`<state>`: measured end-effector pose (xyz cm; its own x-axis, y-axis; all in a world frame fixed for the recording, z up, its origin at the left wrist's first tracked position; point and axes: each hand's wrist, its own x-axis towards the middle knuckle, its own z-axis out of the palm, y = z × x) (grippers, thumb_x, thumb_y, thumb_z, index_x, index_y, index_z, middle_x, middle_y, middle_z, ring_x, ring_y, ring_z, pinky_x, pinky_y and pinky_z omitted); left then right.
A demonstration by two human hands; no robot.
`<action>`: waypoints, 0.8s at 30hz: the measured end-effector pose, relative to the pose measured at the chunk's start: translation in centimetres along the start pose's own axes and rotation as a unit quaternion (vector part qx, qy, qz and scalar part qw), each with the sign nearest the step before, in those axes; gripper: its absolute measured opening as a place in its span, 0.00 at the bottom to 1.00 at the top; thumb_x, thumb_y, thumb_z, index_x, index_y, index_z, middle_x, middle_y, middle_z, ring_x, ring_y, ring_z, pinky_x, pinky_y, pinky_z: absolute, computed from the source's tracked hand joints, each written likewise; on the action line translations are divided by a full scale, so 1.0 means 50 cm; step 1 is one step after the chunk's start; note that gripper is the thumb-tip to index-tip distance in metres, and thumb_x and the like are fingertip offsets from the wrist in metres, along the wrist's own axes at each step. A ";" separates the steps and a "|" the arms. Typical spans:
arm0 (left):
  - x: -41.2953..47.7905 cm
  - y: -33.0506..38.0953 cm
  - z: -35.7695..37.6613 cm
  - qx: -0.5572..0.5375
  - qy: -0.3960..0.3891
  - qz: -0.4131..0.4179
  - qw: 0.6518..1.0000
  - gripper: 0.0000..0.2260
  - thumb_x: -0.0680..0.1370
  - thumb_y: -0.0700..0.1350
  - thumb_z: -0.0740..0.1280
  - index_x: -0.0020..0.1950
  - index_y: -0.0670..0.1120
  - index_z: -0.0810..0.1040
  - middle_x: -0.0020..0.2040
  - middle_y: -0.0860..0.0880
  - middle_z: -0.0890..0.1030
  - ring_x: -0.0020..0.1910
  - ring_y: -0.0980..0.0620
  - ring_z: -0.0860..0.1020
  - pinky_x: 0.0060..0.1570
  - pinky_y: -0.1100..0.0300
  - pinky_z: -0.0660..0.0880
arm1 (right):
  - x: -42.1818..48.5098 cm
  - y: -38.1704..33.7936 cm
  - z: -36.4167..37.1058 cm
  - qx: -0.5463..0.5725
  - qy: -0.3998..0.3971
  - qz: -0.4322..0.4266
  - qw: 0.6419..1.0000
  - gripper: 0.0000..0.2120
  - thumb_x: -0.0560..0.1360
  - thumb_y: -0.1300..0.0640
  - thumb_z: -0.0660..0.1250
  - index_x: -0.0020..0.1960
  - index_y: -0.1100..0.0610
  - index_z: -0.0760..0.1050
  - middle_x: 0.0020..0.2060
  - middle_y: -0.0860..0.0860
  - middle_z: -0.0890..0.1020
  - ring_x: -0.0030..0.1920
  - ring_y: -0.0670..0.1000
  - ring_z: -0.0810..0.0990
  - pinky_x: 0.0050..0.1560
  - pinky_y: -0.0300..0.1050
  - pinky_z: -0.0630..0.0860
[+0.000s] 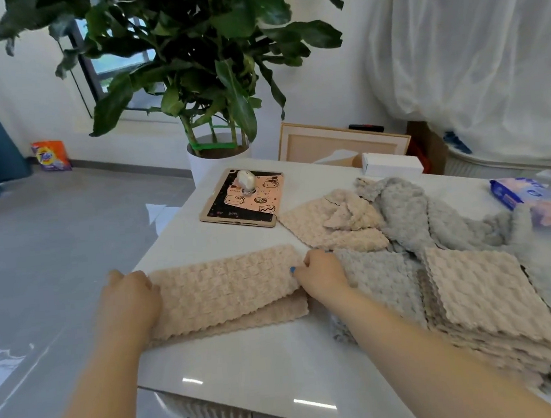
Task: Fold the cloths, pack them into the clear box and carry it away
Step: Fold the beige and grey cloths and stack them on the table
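A white table (263, 358) fills the lower middle of the view, and behind its far edge a big leafy plant (189, 50) rises out of a white pot (218, 164), with a sheer white curtain (469, 45) hanging to the right. On the right half of the table lies a loose heap of grey and beige cloths (399, 209), and in front of it, at the near right edge, sits a stack of folded cloths (481, 291) with a beige one on top. A beige cloth (224, 288) lies flat near the table's front left corner, folded over lengthwise so that the lower layer's scalloped edge shows below the upper one. A wooden picture frame (341, 142) leans behind the table. A tablet (244, 201) in a pink cartoon cover rests beyond the beige cloth, apart from it. A pack of wipes (530, 198) lies at the far right, and a white carton (392, 165) at the far edge. The left hand (132, 292) grips the left end of the beige cloth with curled fingers; the right hand (322, 274) pinches its right end. A small white gadget (245, 180) sits on the tablet.
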<state>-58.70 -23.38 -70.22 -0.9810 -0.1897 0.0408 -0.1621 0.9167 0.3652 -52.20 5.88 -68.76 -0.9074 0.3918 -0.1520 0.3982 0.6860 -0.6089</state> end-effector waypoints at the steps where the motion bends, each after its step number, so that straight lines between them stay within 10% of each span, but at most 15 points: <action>1: -0.001 -0.001 -0.001 -0.021 0.021 0.001 1.000 0.07 0.77 0.42 0.64 0.45 0.38 0.77 0.49 0.36 0.74 0.45 0.37 0.75 0.47 0.50 0.72 | -0.008 -0.004 -0.007 0.001 0.012 -0.012 1.000 0.14 0.75 0.54 0.65 0.34 0.54 0.64 0.33 0.50 0.72 0.39 0.54 0.74 0.33 0.44 0.66; 12: -0.004 -0.032 0.029 -0.075 -0.002 0.030 0.997 0.12 0.79 0.36 0.56 0.60 0.44 0.70 0.40 0.37 0.79 0.40 0.38 0.77 0.44 0.47 0.77 | -0.050 -0.017 -0.022 -0.102 -0.035 -0.011 0.994 0.09 0.72 0.54 0.67 0.36 0.57 0.74 0.33 0.53 0.79 0.36 0.55 0.78 0.36 0.43 0.74; 19: -0.020 -0.050 0.037 -0.004 -0.061 0.044 0.997 0.22 0.80 0.40 0.54 0.75 0.48 0.58 0.56 0.38 0.78 0.54 0.39 0.76 0.51 0.50 0.72 | -0.079 -0.021 -0.002 -0.286 -0.068 -0.044 0.955 0.13 0.76 0.56 0.60 0.35 0.53 0.61 0.33 0.48 0.68 0.41 0.53 0.74 0.37 0.43 0.70; 22: -0.022 -0.043 0.034 -0.023 -0.047 0.027 0.998 0.22 0.81 0.47 0.55 0.75 0.45 0.58 0.65 0.39 0.72 0.62 0.38 0.73 0.57 0.47 0.70 | -0.084 -0.031 -0.002 -0.282 -0.058 -0.049 0.957 0.06 0.76 0.55 0.61 0.49 0.56 0.67 0.48 0.52 0.75 0.53 0.56 0.77 0.42 0.46 0.71; 24: -0.022 -0.039 0.036 -0.019 -0.040 0.001 0.999 0.25 0.80 0.53 0.60 0.72 0.40 0.61 0.67 0.37 0.69 0.63 0.36 0.72 0.58 0.45 0.70 | -0.085 -0.031 0.008 -0.291 -0.012 -0.113 0.950 0.20 0.77 0.53 0.61 0.66 0.57 0.61 0.60 0.55 0.70 0.59 0.58 0.73 0.46 0.49 0.72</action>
<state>-57.48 -24.31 -72.63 -0.9870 -0.1575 -0.0322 -0.1571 0.9026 0.4007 -49.02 2.91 -67.50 -0.9786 0.1847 -0.0909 0.1932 0.9765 -0.0952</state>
